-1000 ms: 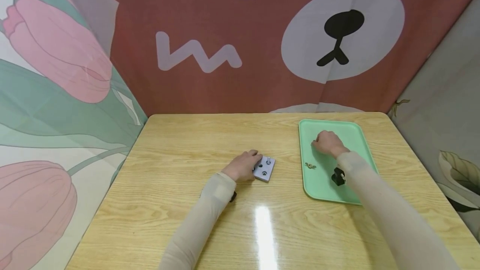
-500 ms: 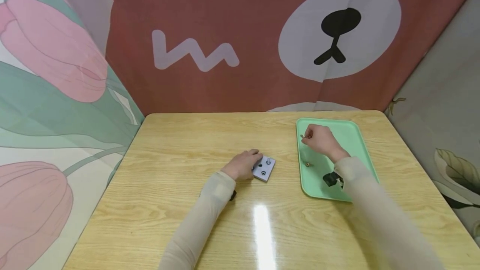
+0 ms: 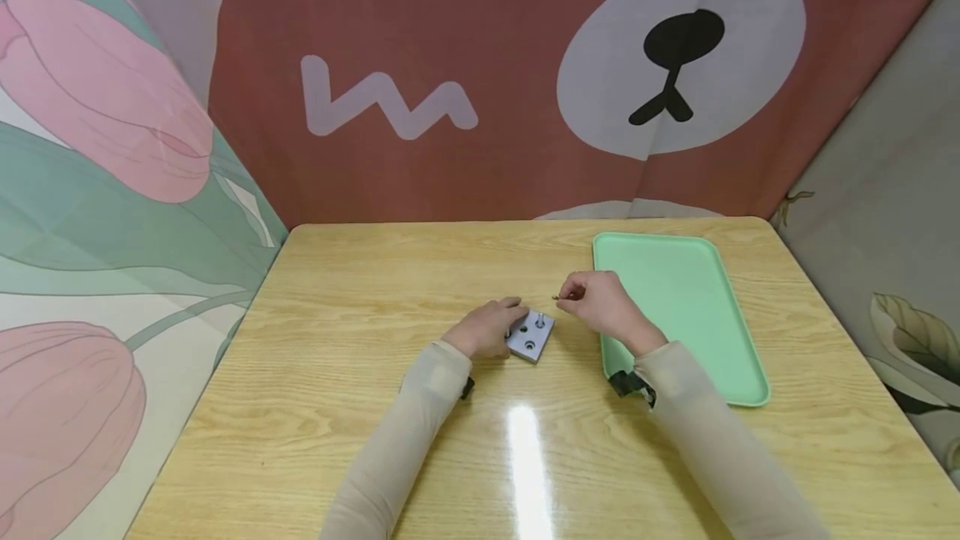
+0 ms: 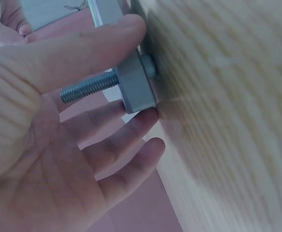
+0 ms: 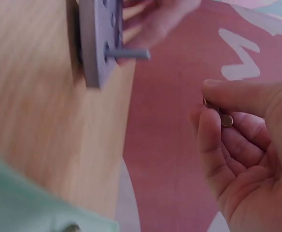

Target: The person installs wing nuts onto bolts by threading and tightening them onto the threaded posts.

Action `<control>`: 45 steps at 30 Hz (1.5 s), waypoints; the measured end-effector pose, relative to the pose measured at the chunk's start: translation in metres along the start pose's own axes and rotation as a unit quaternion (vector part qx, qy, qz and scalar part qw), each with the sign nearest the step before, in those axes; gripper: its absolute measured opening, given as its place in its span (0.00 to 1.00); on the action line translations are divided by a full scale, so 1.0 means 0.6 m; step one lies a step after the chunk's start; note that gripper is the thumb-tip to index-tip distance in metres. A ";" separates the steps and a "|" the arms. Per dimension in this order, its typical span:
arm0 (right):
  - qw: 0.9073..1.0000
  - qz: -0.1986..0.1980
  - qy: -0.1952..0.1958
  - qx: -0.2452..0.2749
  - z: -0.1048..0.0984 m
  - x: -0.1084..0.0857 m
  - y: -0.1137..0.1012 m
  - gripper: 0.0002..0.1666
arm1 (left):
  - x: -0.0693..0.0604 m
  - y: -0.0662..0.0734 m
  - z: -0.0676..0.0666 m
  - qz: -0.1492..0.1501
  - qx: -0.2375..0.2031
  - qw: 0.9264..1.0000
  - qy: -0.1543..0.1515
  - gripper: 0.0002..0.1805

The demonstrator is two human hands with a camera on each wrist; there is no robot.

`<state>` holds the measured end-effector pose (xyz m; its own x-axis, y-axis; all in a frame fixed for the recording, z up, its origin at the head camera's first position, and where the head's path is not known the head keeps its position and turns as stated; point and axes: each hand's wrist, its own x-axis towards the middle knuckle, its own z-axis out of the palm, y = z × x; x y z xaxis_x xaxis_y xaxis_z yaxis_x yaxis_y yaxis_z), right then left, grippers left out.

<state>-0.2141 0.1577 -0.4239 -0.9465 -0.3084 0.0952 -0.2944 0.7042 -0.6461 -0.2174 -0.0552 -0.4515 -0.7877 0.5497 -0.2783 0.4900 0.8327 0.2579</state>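
Observation:
A grey metal plate [image 3: 537,338] with several holes lies on the table, and my left hand [image 3: 483,330] grips its left edge between thumb and fingers. Threaded bolts pass through it; one bolt [image 4: 90,89] sticks out near the thumb in the left wrist view, its head on the table side. Another bolt [image 5: 129,54] shows at a corner in the right wrist view. My right hand [image 3: 603,304] pinches a small brass wing nut [image 5: 226,120] between thumb and forefinger, just right of the plate and apart from it. The fingertips partly hide the nut.
A green tray [image 3: 690,315] stands at the right, its left edge under my right wrist. A small brass piece [image 5: 72,228] shows at the bottom of the right wrist view, cut off by the frame. Printed cloth [image 3: 375,173] hangs behind the wooden table [image 3: 360,290].
My right hand has picked up the wing nut from the tray and carried it left, over the tray's edge toward the plate. The left hand has stayed on the plate.

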 end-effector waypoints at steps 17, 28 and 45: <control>0.999 -0.017 -0.027 -0.028 0.050 0.020 0.001 0.03 | 0.003 -0.005 -0.004 0.006 -0.007 1.000 0.011 0.42; 0.996 -0.048 -0.014 -0.076 0.073 0.017 -0.007 0.02 | 0.003 -0.002 0.004 0.010 0.015 1.000 0.017 0.42; 0.979 -0.146 -0.026 -0.141 0.069 0.010 -0.015 0.08 | -0.003 0.000 0.005 0.014 0.023 0.999 0.024 0.41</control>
<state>-0.2116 0.1229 -0.4486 -0.8103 -0.5504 0.2012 -0.5837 0.7274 -0.3607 -0.2150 -0.0557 -0.4540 -0.7899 0.5696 -0.2273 0.5277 0.8201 0.2212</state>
